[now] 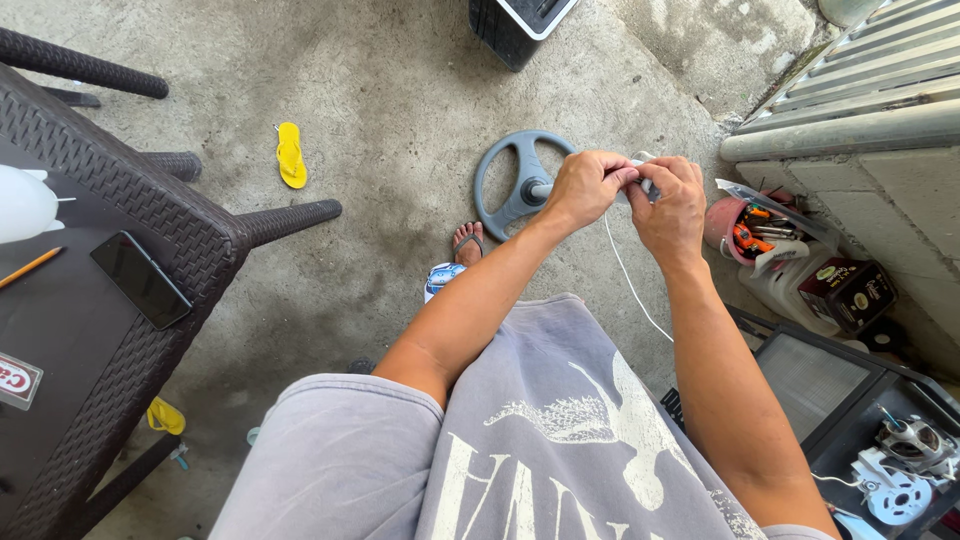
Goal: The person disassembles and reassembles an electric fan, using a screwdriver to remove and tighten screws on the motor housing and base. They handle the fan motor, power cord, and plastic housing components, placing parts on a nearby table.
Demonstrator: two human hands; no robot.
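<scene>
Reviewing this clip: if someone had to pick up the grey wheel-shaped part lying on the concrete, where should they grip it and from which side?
Probably the rim of the grey wheel-shaped part, at its far-left arc, coming from above. It lies flat, and the gaps between its spokes would let fingers hook under the rim. The near-right side is covered by the left hand and right hand.

A person is wearing a loose, faded grey short-sleeved shirt (pixel 520 440) that is carrying a cracked off-white print: a feathered, wing-like figure above large block letters. The short sleeve (pixel 340 440) is ending above the elbow, leaving both forearms bare. The left hand (pixel 585 188) and right hand (pixel 668 205) are showing no gloves, rings or watch. One foot (pixel 466 240) is wearing an open flip-flop with a dark strap.
</scene>
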